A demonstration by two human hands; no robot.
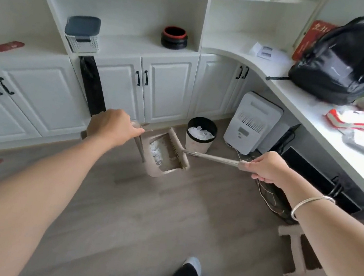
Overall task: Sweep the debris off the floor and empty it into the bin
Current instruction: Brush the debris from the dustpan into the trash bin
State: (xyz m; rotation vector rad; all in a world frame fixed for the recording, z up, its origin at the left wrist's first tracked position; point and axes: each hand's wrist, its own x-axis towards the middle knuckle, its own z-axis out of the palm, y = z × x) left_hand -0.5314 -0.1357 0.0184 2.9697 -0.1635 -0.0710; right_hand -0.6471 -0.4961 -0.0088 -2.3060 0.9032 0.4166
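Now the broom (211, 158) points left, head seemingly inside the dustpan (152, 173).

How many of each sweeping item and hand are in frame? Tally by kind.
broom: 1
dustpan: 1
bin: 1
hands: 2, left hand and right hand
Total: 5

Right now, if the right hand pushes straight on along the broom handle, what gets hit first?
Probably the dustpan: the broom has its brush at the pan's mouth, beside the paper scraps. Depth is unclear.
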